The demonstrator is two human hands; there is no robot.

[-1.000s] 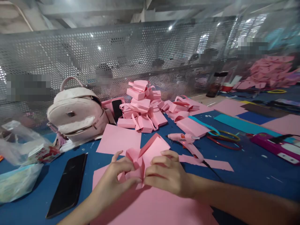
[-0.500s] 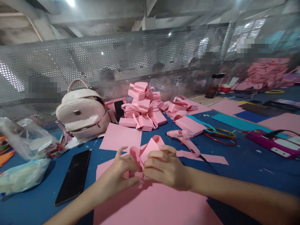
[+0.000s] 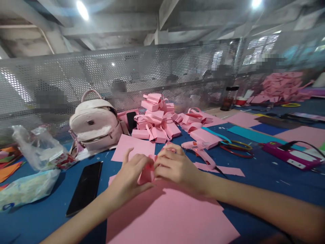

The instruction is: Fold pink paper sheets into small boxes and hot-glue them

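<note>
Between my hands is a folded pink paper piece (image 3: 146, 175), mostly hidden by my fingers. My left hand (image 3: 133, 174) curls round its left side, thumb below and one finger raised. My right hand (image 3: 177, 167) grips it from the right with bent fingers. Under both hands lie large pink paper sheets (image 3: 165, 217). A pink hot glue gun (image 3: 200, 150) rests just beyond my right hand, over a pink paper strip (image 3: 231, 170). Another pink sheet (image 3: 132, 148) lies flat beyond my left hand.
A heap of folded pink paper pieces (image 3: 154, 118) stands at the back, beside a pale backpack (image 3: 95, 123). A black phone (image 3: 85, 188) and plastic bags (image 3: 30, 186) lie left. Rolls of tape (image 3: 238, 148) and a magenta power strip (image 3: 291, 154) are right. A perforated screen (image 3: 142, 64) closes the back.
My hands have turned the folded paper; its raised pointed flap no longer shows and my right hand covers more of it. The camera view has shifted slightly.
</note>
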